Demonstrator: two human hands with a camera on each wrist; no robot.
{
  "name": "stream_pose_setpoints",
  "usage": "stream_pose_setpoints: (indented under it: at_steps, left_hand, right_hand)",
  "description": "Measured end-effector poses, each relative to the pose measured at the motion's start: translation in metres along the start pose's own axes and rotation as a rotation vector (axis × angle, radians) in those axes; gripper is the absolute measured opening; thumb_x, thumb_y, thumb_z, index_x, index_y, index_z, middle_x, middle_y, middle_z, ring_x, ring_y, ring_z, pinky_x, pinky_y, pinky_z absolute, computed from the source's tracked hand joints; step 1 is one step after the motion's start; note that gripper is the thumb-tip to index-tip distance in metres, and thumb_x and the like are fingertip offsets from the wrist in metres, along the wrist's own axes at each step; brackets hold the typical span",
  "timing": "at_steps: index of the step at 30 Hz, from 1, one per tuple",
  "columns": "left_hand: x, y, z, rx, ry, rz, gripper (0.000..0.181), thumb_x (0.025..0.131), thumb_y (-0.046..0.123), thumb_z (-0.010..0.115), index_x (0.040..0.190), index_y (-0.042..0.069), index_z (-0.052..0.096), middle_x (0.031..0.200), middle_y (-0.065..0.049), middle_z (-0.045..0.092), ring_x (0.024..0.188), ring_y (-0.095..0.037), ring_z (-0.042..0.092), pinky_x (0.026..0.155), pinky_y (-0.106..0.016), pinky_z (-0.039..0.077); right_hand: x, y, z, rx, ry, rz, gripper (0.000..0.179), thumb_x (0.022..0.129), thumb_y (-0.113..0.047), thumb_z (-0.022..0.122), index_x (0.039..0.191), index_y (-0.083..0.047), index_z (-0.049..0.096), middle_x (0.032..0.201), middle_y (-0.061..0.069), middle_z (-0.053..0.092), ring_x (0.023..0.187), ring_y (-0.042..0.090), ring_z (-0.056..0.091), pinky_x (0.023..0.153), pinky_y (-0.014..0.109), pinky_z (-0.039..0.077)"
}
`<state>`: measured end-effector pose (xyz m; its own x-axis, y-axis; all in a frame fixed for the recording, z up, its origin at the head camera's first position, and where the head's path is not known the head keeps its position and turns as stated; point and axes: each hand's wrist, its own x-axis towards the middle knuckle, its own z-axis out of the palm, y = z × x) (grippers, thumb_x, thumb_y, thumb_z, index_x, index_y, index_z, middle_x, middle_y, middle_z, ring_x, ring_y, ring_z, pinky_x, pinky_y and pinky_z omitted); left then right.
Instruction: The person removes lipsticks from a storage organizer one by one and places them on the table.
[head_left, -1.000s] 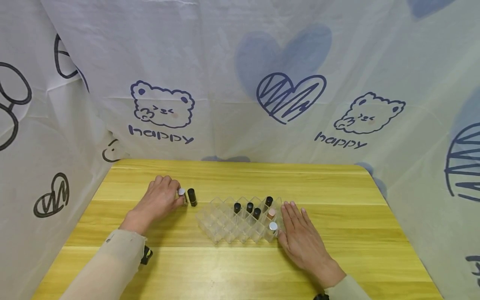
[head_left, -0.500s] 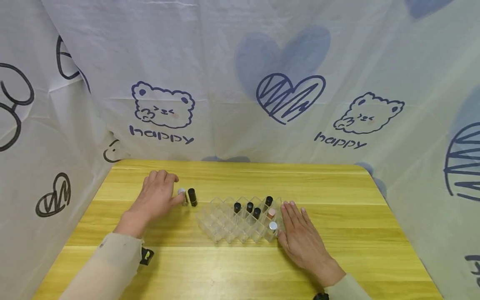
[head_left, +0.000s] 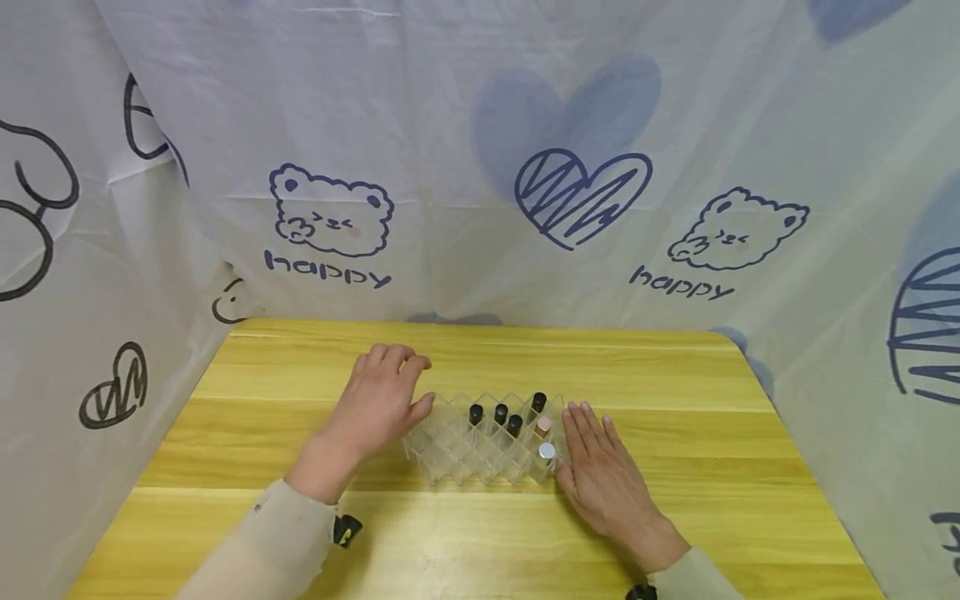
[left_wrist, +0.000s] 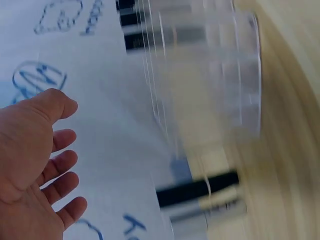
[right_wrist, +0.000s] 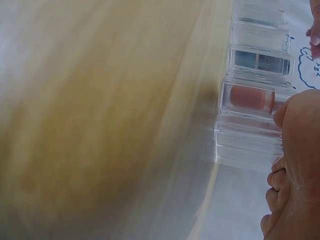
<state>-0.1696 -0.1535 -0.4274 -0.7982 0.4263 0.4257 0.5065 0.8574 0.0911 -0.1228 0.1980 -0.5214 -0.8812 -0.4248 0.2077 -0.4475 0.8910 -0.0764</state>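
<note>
My left hand (head_left: 375, 402) hovers at the left end of a clear lipstick organizer (head_left: 450, 457), empty, its fingers loosely bent. Beyond it, the left wrist view shows a black lipstick tube (left_wrist: 195, 190) and a silver one (left_wrist: 207, 218) upright on the table; in the head view that hand hides both. My right hand (head_left: 611, 483) lies with straight fingers along the organizer's right end. Several black-capped lipsticks (head_left: 476, 415) stand in the slots, along with a pinkish one (head_left: 543, 427) and a silver-capped one (head_left: 547, 452). Through the clear wall the right wrist view shows a reddish tube (right_wrist: 250, 97).
The wooden table (head_left: 480, 542) extends on all sides of the organizer. A white cloth (head_left: 450, 167) printed with bears and hearts hangs behind the table and along both sides.
My left hand has let go of the silver lipstick, left it standing by the black one, and moved right to the organizer's left end. My right hand has stayed in place.
</note>
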Motion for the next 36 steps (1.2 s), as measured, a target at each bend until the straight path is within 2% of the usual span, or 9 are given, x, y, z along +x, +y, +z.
stream_pose_setpoints:
  at_steps: [6,12,17,22,28,36]
  left_hand:
    - [0.006,0.027,0.015,0.006,-0.037,0.082,0.045,0.094,0.034,0.079,0.128,0.006,0.068,0.125,-0.012,0.065,0.121,-0.034,0.059,0.108,-0.054,0.046]
    - [0.01,0.04,0.031,0.045,-0.087,0.125,0.048,0.093,0.04,0.081,0.127,0.009,0.069,0.124,-0.009,0.064,0.12,-0.032,0.057,0.11,-0.053,0.043]
    - [0.012,0.045,0.04,0.08,-0.129,0.125,0.046,0.093,0.042,0.08,0.123,0.01,0.069,0.119,-0.008,0.063,0.116,-0.032,0.056,0.106,-0.053,0.044]
    - [0.012,0.046,0.045,0.1,-0.172,0.091,0.043,0.096,0.044,0.077,0.121,0.01,0.069,0.115,-0.008,0.062,0.111,-0.032,0.052,0.1,-0.052,0.042]
    - [0.013,0.046,0.051,0.129,-0.173,0.092,0.038,0.096,0.044,0.076,0.112,0.01,0.069,0.109,-0.007,0.061,0.102,-0.029,0.049,0.092,-0.048,0.041]
    - [0.014,0.047,0.053,0.169,-0.182,0.099,0.033,0.098,0.044,0.073,0.101,0.012,0.069,0.103,-0.005,0.059,0.097,-0.028,0.047,0.09,-0.047,0.04]
  right_hand:
    - [0.001,0.0,0.0,0.001,0.001,0.002,0.067,0.109,-0.034,0.044,0.16,0.007,0.033,0.168,0.024,0.033,0.159,0.039,0.026,0.128,0.055,0.022]
    - [0.001,0.0,0.0,0.004,0.0,0.004,0.067,0.109,-0.034,0.044,0.16,0.007,0.033,0.168,0.024,0.032,0.159,0.039,0.026,0.128,0.055,0.021]
    - [0.001,0.0,0.0,0.01,-0.003,0.007,0.067,0.109,-0.034,0.044,0.16,0.007,0.033,0.168,0.023,0.032,0.159,0.039,0.026,0.128,0.054,0.021]
    - [0.001,0.0,0.0,0.017,-0.006,0.01,0.067,0.109,-0.034,0.044,0.161,0.006,0.032,0.168,0.023,0.032,0.159,0.039,0.025,0.129,0.054,0.02]
    - [0.001,0.0,-0.001,0.012,-0.013,0.015,0.067,0.109,-0.034,0.043,0.161,0.006,0.032,0.168,0.023,0.031,0.16,0.039,0.025,0.129,0.054,0.02]
    - [0.001,0.0,0.0,0.012,-0.003,0.008,0.067,0.108,-0.034,0.044,0.16,0.006,0.033,0.168,0.024,0.033,0.159,0.039,0.026,0.128,0.054,0.021]
